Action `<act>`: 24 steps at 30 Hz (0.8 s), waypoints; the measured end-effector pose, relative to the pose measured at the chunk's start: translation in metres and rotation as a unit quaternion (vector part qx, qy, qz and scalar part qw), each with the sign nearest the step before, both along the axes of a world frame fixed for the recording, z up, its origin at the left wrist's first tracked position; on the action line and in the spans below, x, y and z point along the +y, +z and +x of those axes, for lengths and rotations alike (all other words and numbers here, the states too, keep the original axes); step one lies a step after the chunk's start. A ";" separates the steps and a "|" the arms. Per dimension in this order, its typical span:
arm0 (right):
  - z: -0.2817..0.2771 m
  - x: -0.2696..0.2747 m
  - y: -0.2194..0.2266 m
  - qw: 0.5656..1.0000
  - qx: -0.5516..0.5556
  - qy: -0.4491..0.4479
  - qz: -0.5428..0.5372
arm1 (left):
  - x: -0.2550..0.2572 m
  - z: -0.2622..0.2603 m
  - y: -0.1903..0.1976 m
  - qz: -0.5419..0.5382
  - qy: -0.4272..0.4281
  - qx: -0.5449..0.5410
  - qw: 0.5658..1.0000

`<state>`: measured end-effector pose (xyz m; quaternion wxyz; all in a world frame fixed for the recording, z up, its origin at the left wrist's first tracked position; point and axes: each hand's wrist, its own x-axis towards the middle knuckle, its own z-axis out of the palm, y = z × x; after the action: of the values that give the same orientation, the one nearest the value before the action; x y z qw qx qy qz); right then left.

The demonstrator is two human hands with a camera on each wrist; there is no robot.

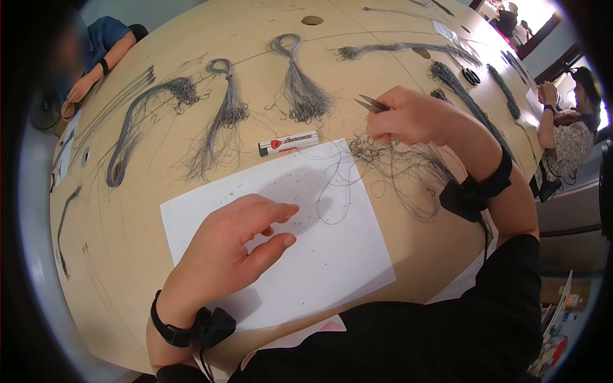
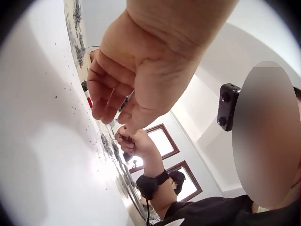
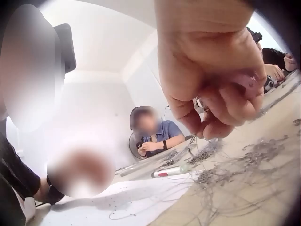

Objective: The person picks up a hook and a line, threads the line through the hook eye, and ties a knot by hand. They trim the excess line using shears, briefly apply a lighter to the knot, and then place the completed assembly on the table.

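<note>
My left hand (image 1: pixel 239 239) hovers over a white paper sheet (image 1: pixel 345 274), thumb and index finger apart, nothing between them. My right hand (image 1: pixel 408 118) grips a small two-bladed metal tool (image 1: pixel 371 104), its pointed tips aimed left. The tool's handle is hidden in the curled fingers. Below the right hand lies a loose tangle of grey line with small hooks (image 1: pixel 408 169). One loop of thin line (image 1: pixel 350 207) from it reaches onto the sheet. Small dark specks dot the paper. A white marker-like tube (image 1: pixel 288 144) lies along the sheet's far edge.
Tied bundles of hooked grey line (image 1: pixel 303 96), (image 1: pixel 228 112) lie beyond the paper. Another curved bundle (image 1: pixel 131 131) is to the left. Black-handled scissors (image 1: pixel 470 76) lie at right, near a long dark bundle (image 1: pixel 469 96). Other people sit around the table.
</note>
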<state>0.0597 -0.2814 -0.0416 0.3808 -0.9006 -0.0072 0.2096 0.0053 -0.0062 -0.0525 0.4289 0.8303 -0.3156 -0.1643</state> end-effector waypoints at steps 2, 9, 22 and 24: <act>-0.003 0.006 0.011 0.995 0.070 -0.041 0.065 | -0.005 0.001 0.000 -0.010 0.005 0.003 1.000; -0.012 0.017 0.003 0.975 0.098 -0.031 0.196 | -0.043 0.015 -0.008 -0.074 0.064 0.048 0.994; -0.025 0.025 0.008 0.989 0.009 0.009 0.146 | -0.072 0.026 -0.022 -0.196 0.137 0.296 0.925; -0.026 0.024 0.008 0.990 0.000 0.012 0.142 | -0.071 0.025 -0.023 -0.184 0.147 0.287 0.929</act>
<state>0.0340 -0.2570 -0.0336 0.5025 -0.8371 -0.0483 0.2109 0.0307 -0.0769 -0.0756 0.6656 0.6917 -0.0780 -0.2693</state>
